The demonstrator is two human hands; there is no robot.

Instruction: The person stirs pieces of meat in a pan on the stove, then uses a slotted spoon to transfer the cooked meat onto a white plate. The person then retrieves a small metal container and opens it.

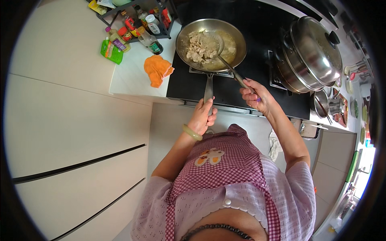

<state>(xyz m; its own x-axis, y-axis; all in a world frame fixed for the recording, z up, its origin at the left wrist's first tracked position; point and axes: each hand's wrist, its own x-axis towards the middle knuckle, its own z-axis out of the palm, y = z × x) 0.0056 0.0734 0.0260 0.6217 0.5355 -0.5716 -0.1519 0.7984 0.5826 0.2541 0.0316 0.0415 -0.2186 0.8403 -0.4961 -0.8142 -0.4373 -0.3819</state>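
A steel frying pan (pixel 239 34) sits on the left burner of the black stove. Pale, cooked-looking meat pieces (pixel 197 49) are heaped toward its left side, with bubbly liquid around them. My left hand (pixel 202 114) is closed around the pan's handle (pixel 208 88). In my right hand (pixel 255 94) is the long handle of a skimmer (pixel 233 71), gripped near its end. The round head of the skimmer lies in the pan at the right edge of the meat, partly covered by food and liquid.
A large lidded steamer pot (pixel 309 56) stands on the right burner. Left of the stove lie an orange cloth (pixel 157 71) and a green pouch (pixel 111 51), beside several bottles and a black rack (pixel 165 35). Small steel pots (pixel 336 106) stand at the right.
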